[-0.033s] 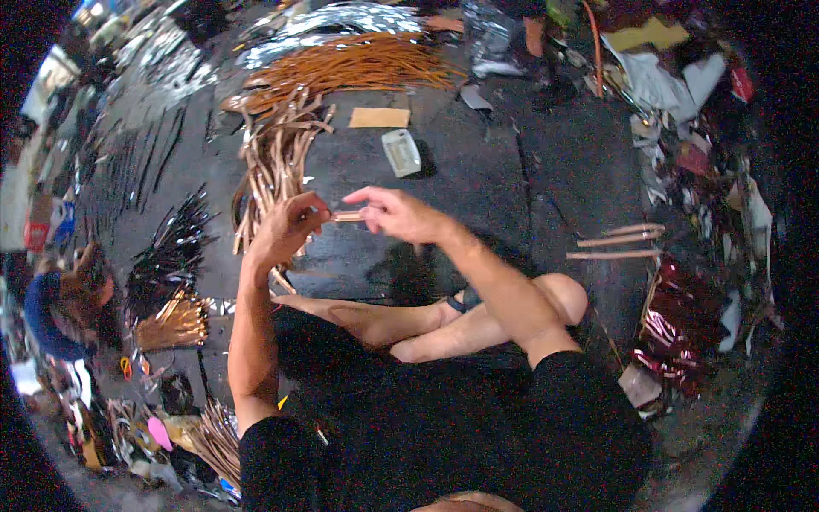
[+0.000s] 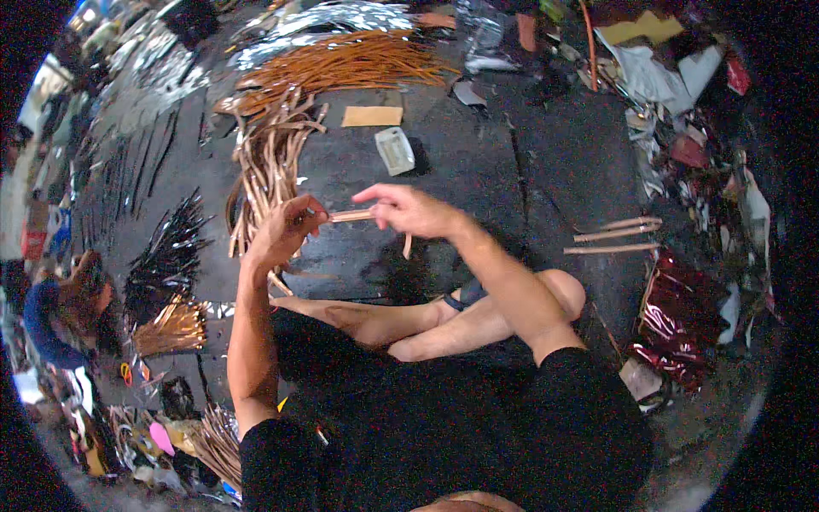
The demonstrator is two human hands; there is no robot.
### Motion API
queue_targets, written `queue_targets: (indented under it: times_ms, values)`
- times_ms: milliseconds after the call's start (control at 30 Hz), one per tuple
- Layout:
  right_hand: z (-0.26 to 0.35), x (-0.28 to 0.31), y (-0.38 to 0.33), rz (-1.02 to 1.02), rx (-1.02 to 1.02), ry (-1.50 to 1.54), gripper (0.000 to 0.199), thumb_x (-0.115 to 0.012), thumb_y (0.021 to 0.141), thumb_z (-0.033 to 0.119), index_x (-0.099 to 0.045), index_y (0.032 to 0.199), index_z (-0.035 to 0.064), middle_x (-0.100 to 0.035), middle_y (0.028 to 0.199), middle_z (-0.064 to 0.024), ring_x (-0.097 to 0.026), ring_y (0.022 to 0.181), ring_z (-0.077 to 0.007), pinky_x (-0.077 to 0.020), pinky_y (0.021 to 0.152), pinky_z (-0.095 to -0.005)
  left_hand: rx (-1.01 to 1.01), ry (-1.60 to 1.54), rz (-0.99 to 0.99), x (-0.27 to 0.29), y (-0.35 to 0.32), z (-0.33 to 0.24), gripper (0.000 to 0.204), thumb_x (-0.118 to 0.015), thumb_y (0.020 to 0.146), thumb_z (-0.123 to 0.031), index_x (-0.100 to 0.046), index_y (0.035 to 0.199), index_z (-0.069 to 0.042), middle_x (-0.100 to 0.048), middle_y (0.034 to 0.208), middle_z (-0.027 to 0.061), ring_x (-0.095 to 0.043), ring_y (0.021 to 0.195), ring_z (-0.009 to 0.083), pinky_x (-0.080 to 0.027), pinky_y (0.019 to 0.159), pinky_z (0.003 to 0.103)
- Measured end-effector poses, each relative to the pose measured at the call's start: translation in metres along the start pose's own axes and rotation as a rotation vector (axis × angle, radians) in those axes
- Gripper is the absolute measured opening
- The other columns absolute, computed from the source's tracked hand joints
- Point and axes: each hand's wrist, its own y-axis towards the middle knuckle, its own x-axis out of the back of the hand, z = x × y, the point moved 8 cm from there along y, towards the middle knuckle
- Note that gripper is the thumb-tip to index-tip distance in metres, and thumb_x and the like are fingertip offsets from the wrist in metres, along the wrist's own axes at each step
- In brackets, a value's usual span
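A thin tan, shiny strip point(image 2: 351, 216) stretches nearly level between my hands. My left hand point(image 2: 290, 229) pinches its left end with fingers and thumb. Toward the other end, my right hand point(image 2: 416, 213) has the strip in its curled fingers, while its index finger points out to the left. A short tail of strip hangs below the right palm. Beside and behind my left hand lies a heap of long tan strips point(image 2: 266, 166). Both hands are above the dark floor mat point(image 2: 465, 162), in front of my crossed legs point(image 2: 461, 328).
A small white tray point(image 2: 395, 152) and a tan rectangular piece point(image 2: 372, 116) lie ahead. Orange strips point(image 2: 341, 64) are piled beyond. At right are a few tan strips point(image 2: 618, 230) and dark red glossy sheets point(image 2: 674, 316); at left, black strips point(image 2: 166, 247) and another person point(image 2: 60, 316).
My right hand has shifted slightly right, so more of the strip shows between the hands. The strip's tail now shows below the right palm. My left hand stays nearly in place.
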Motion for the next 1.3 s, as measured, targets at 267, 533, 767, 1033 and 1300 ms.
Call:
queue_targets:
  times_ms: [267, 533, 767, 1033, 1300]
  values:
    - [-0.07, 0.189, -0.089, -0.357, -0.349, -0.394, 0.035, -0.061, 0.082, 0.013, -0.055, 0.114, 0.0026, -0.067, 0.084, -0.0097, -0.063, 0.075, -0.0162, -0.0481, 0.07, -0.0298, 0.246, -0.488, 0.415, -0.092, 0.09, 0.071, 0.021, -0.06, 0.088, -0.022, -0.062, 0.096, -0.003, -0.059, 0.067, 0.0013, -0.054, 0.064, 0.009, -0.044, 0.055, 0.026]
    - [-0.069, 0.17, -0.05, -0.737, -0.108, -1.119, 0.051, -0.069, 0.073, 0.043, -0.06, 0.117, 0.0169, -0.049, 0.121, -0.0147, -0.04, 0.115, -0.0333, -0.0288, 0.1, -0.0444, -0.181, 0.125, 0.047, -0.137, 0.121, 0.074, 0.022, -0.058, 0.081, -0.015, -0.061, 0.101, -0.007, -0.065, 0.08, 0.0176, -0.065, 0.077, 0.0326, -0.05, 0.068, 0.04]
    - [-0.078, 0.128, 0.026, -0.604, -0.129, -1.296, 0.069, -0.052, 0.075, 0.068, -0.06, 0.119, 0.015, -0.023, 0.145, -0.0211, -0.011, 0.136, -0.0384, -0.0026, 0.108, -0.0551, -0.121, 0.116, 0.012, -0.137, 0.121, 0.066, 0.021, -0.055, 0.081, -0.012, -0.059, 0.102, -0.012, -0.064, 0.087, 0.0193, -0.061, 0.084, 0.0386, -0.048, 0.073, 0.045]
    - [-0.084, 0.125, 0.03, -0.671, -0.06, -1.106, 0.049, -0.058, 0.079, 0.055, -0.066, 0.081, 0.0066, -0.039, 0.134, -0.0203, -0.022, 0.132, -0.0378, -0.0124, 0.107, -0.0538, -0.115, 0.225, -0.013, -0.131, 0.114, 0.057, 0.027, -0.052, 0.079, -0.006, -0.057, 0.105, -0.012, -0.061, 0.097, 0.0179, -0.059, 0.087, 0.0389, -0.048, 0.071, 0.045]
    - [-0.128, 0.186, -0.139, -1.028, -0.477, -0.027, 0.046, -0.043, 0.094, 0.018, -0.032, 0.139, 0.0188, -0.06, 0.077, -0.0074, -0.053, 0.056, -0.012, -0.0472, 0.05, -0.0274, -0.183, 0.202, -0.097, -0.127, 0.105, 0.043, 0.022, -0.051, 0.081, -0.008, -0.058, 0.102, -0.011, -0.062, 0.095, 0.0168, -0.06, 0.086, 0.0384, -0.048, 0.07, 0.044]
